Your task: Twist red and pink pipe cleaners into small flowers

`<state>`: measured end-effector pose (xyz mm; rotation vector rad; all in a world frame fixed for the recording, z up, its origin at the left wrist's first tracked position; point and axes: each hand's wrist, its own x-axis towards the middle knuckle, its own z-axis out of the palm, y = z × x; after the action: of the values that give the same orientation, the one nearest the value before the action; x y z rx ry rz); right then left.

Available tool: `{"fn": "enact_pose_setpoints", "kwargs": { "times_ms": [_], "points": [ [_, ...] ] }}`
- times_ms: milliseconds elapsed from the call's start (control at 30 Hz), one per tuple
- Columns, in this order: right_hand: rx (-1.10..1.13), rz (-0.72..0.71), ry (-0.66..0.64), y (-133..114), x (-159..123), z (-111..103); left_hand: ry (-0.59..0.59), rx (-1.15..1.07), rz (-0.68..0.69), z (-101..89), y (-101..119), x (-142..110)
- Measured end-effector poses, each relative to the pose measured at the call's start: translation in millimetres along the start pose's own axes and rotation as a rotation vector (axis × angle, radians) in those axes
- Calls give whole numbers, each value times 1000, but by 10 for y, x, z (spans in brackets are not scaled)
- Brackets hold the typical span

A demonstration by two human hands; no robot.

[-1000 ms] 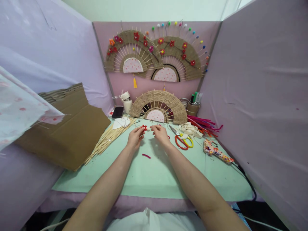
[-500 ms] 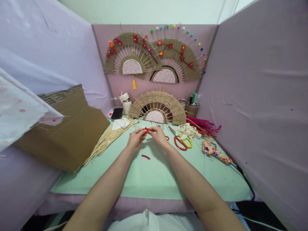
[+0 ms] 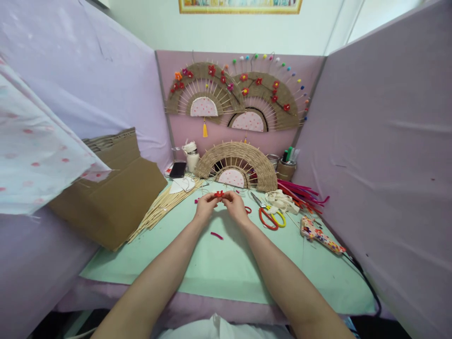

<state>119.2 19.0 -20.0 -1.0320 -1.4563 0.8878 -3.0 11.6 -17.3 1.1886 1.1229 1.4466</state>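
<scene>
Between my two hands is a small red flower point(image 3: 219, 193), held just in front of a twine-wrapped fan point(image 3: 235, 153) that stands on the table. My left hand point(image 3: 206, 207) pinches the flower's left side. From the right, the fingertips of my right hand point(image 3: 234, 206) are closed on its other edge. Nearer to me, a short magenta pipe cleaner piece point(image 3: 216, 236) lies on the green cloth point(image 3: 233, 268). A bit of magenta point(image 3: 196, 201) shows beside my left hand, too small to name.
Scissors with red and yellow handles point(image 3: 271, 218) lie to the right, near a flower-patterned glue gun point(image 3: 321, 235) with a black cord. Pipe cleaners point(image 3: 303, 193) are heaped behind. Thin sticks point(image 3: 162, 207) and cardboard point(image 3: 116, 197) lie left. Two decorated fans point(image 3: 259, 101) hang on the back panel.
My right hand has come in from beside the flower and now grips it together with my left. The view has tilted up, showing a picture frame's lower edge on the wall.
</scene>
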Motion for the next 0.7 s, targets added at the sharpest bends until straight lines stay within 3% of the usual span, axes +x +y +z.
{"fn": "enact_pose_setpoints", "kwargs": {
  "times_ms": [100,433,567,700],
  "points": [
    [-23,-48,30,15,-3,11,5,66,97,-15,-28,28],
    [-129,-160,58,11,-1,-23,-57,425,600,-81,-28,5],
    [-251,-245,47,53,1,-50,-75,493,649,-85,22,-21],
    [-353,-307,22,42,-1,-93,-105,461,598,-88,-10,8]
  ]
}}
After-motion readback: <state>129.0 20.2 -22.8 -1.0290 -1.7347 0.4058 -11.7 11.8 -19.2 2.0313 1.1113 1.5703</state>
